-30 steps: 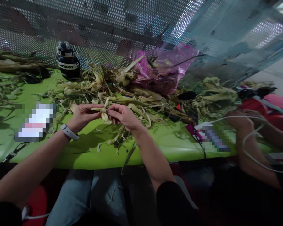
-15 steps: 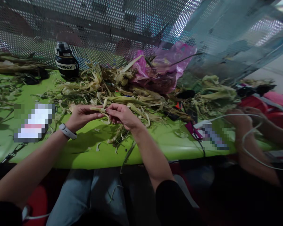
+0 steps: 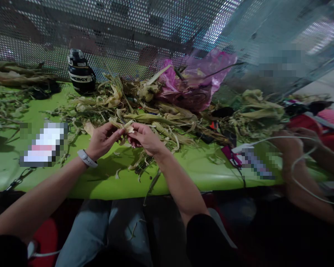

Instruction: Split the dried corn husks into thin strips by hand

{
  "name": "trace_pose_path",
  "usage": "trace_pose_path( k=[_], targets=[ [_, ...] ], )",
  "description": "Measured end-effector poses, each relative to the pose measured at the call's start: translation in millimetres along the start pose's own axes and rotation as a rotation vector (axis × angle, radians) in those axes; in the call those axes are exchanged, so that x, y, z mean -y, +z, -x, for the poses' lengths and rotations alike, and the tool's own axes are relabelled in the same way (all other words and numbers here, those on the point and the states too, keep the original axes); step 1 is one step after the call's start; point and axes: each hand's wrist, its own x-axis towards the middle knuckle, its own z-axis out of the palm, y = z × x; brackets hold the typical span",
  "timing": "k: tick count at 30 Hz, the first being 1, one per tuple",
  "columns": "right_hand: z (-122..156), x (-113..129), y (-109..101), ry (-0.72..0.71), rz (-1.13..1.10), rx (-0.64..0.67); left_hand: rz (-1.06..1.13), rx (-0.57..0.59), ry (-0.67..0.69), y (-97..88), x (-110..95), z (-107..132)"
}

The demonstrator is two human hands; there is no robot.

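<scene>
The green table [image 3: 203,178] supports scattered husks [image 3: 156,118], a black bottle [image 3: 81,79] at the rear, and a phone [image 3: 43,146] at left.

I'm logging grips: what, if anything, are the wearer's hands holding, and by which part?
A pale corn-husk piece, pinched by the left hand at its left side and the right hand at its right; fingers hide its exact ends.

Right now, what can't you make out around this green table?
In the head view:
Pale husk piece: partly hidden by the left hand and right hand.
Pink plastic bag: contents veiled by crumpled plastic.
Bright screen: content pixelated.
Black bottle: wording's start curves away.
Neighbour's hands: grip too dim.
</scene>
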Motion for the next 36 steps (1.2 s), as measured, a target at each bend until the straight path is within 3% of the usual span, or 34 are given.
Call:
trace_pose_path(
  k=[9,15,19,23,28,32,36],
  targets=[
    [-6,-9,9,0.003,0.018,-0.085,-0.028,-0.060,-0.061,-0.3,0,-1],
    [-4,-1,-10,-0.002,0.148,-0.163,0.117,0.067,-0.175,-1.5,-5,-5],
    [-1,-1,-8,-0.091,0.337,-0.045,0.196,0.222,-0.230,-4.3,-5,-6],
    [-1,-6,-5,-0.143,0.313,0.110,0.269,0.329,-0.303,-11.3,-3,-8],
    [2,-5,-9,-0.154,0.303,0.214,0.324,0.390,-0.381,-20.1,-7,-11],
    [5,-1,-11,-0.123,0.401,0.255,0.239,0.464,-0.424,-25.4,-13,-13],
    [1,-5,-13,-0.205,0.464,0.227,0.186,0.414,-0.463,-25.8,-15,-14]
  ],
)
